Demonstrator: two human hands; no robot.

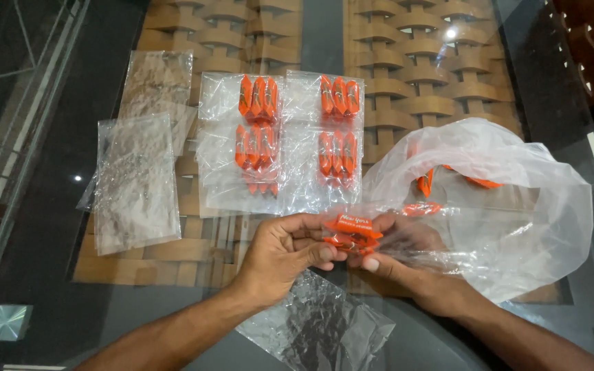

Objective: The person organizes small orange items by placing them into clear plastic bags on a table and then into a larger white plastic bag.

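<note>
At the lower centre of the frame, a few orange sweets (352,233) are pinched between the fingers of the left hand (287,251) and the right hand (397,251), inside a small clear bag (324,326). Filled packets (280,141) are laid above them, and a large plastic bag (510,199) at the right.

Both forearms reach in from the bottom edge and meet at centre. The left hand (283,251) curls, thumb against fingertips. The right hand (397,251) faces it, fingers pinched, fingertips touching.
</note>
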